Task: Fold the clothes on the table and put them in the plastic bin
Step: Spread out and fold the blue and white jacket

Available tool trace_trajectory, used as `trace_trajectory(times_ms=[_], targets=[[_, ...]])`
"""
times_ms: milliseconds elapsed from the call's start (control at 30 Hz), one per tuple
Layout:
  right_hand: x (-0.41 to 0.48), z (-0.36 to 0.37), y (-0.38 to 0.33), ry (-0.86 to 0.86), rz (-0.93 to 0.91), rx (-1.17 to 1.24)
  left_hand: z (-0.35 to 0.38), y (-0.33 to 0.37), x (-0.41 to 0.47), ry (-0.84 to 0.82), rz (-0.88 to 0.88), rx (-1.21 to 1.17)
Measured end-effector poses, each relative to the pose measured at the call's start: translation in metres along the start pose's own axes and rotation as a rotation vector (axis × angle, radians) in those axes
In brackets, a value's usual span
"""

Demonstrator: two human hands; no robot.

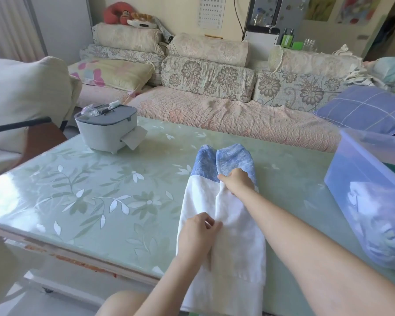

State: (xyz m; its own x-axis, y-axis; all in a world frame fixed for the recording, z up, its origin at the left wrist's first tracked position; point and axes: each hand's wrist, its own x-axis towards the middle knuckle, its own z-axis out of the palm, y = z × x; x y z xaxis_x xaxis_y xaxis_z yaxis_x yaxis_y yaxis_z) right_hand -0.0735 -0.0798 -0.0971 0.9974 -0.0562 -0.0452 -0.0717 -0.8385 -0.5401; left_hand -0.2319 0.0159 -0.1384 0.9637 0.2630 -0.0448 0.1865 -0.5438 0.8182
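Gleaming floral table (89, 190) under garment (237, 236); sofa (226, 117) behind.

- White cloth garment with a blue patterned far end (237, 242): folded lengthwise into a long strip, lying flat on the pale green floral table (100, 190), near end overhanging the edge.
- Translucent bluish plastic bin (351, 169): right of the garment, holding folded blue-and-white fabric (374, 220).

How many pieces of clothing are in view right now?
2. A white and blue garment lies on the table, gripped by the left hand and right hand; a blue patterned piece sits inside the plastic bin at right. The bin may hide more.
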Motion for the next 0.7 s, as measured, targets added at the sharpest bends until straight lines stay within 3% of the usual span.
trace_trajectory(times_ms=[200,333,533,700], targets=[[0.015,0.014,-0.002,0.045,0.029,-0.140,0.001,-0.003,0.005,-0.007,-0.024,-0.080],[0.017,0.025,-0.004,0.177,-0.058,0.116,0.002,-0.004,0.003,-0.012,-0.003,-0.054],[0.005,0.035,0.009,-0.067,-0.250,0.120,-0.001,0.002,-0.003,-0.020,0.059,0.020],[-0.027,-0.012,0.027,0.011,-0.389,0.120,-0.023,0.001,-0.015,0.066,0.174,0.044]])
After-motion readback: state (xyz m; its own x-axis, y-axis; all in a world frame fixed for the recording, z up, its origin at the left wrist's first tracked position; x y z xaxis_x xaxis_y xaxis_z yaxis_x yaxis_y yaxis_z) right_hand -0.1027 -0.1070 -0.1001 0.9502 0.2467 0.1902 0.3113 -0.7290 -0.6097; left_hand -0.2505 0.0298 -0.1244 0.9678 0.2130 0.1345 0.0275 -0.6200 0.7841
